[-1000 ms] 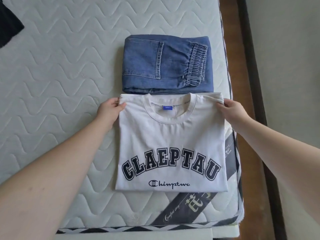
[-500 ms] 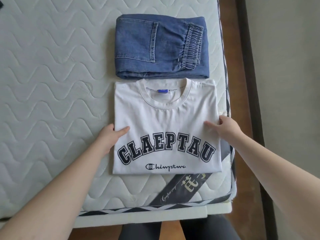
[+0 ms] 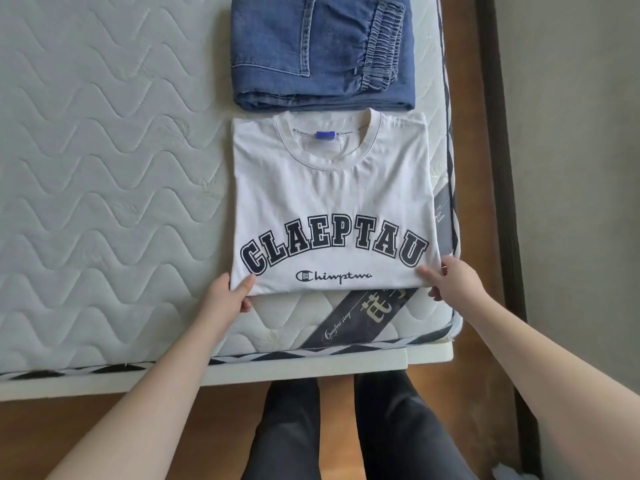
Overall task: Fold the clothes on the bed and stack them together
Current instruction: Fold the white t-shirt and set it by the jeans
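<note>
- Hands at the tee's hem, both at once: left hand pinches the near left corner of the tee, thumb on top of the cloth, fingers curled under the edge.
- Right hand grips the near right corner the same way, thumb lying on the fabric just below the last letter of the print, fingers tucked beneath.
- Tee is white, folded into a neat rectangle, front up, dark block lettering arched across it and a small script logo under that, blue tag showing inside the collar.
- It lies flat on the mattress, close to the right edge and near the front edge, collar pointing away from the person.
- Jeans, folded, sit just beyond the collar, touching or all but touching the tee's far edge; back pocket and elastic waistband face up, and the top of the frame cuts off the far part.
- Both garments line up along the mattress's right side, side by side and not stacked yet.
- Dark label strip with pale script runs diagonally across the front right corner of the mattress, partly under the tee's hem.
- Person's legs in dark trousers stand at the front edge, on a wooden floor.
</note>
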